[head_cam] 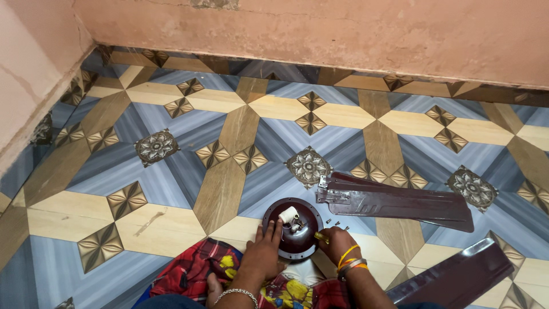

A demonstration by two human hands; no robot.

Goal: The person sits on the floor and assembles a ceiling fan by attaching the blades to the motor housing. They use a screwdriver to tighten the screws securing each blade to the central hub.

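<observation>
A person seated on a patterned tile floor (171, 114) works on a round, dark maroon fan motor housing (293, 229) that lies flat directly ahead of both hands, its open face turned upward. The left hand (263, 252) rests flat on the near left rim of the housing, fingers spread and extended, gripping nothing and simply steadying the part. The right hand (334, 240), with bangles on its wrist, is curled at the near right rim and pinches what looks like a slim yellow-handled tool (321, 236) whose tip points into the housing; the tool is too small to identify with certainty. A white cylindrical part (288, 215), likely a capacitor, sits inside the housing just beyond the fingertips of the left hand, beside a cluster of wires.

A few small screws (336, 222) lie loose on the floor just beyond the right hand, closer to it than to the left. Farther out on the same side, stacked maroon fan blades (394, 201) lie with their long axis running left to right, their metal brackets pointing toward the housing. Another maroon blade (457, 277) lies slanted to the outside of the right forearm. A red checked cloth (194, 269) is spread beneath the wrists, under the near edge of the housing. A pink plastered wall (343, 34) closes the scene beyond.
</observation>
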